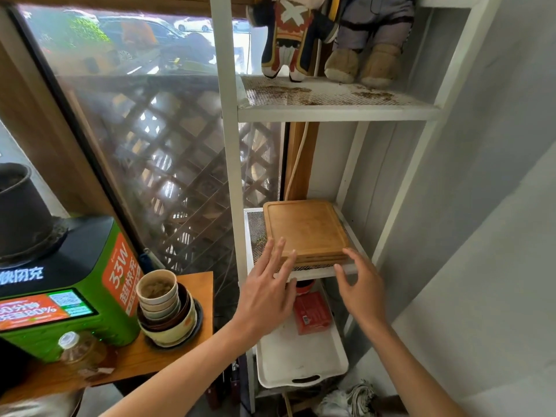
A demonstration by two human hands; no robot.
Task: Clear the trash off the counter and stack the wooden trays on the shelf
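Note:
A stack of wooden trays [307, 228] lies flat on the middle mesh shelf [255, 227] of a white metal rack. My left hand [267, 290] hovers at the stack's front left corner, fingers spread, fingertips at or just touching the edge. My right hand [361, 287] is at the front right corner, fingers apart, just in front of the stack. Neither hand holds anything.
A white plastic tray [301, 365] with a red box [313, 313] sits on the lower shelf. Plush toys [331, 37] stand on the top shelf. To the left, a wooden counter [198, 296] carries stacked cups [164, 308], a green charging station [69, 293] and a bottle [81, 350].

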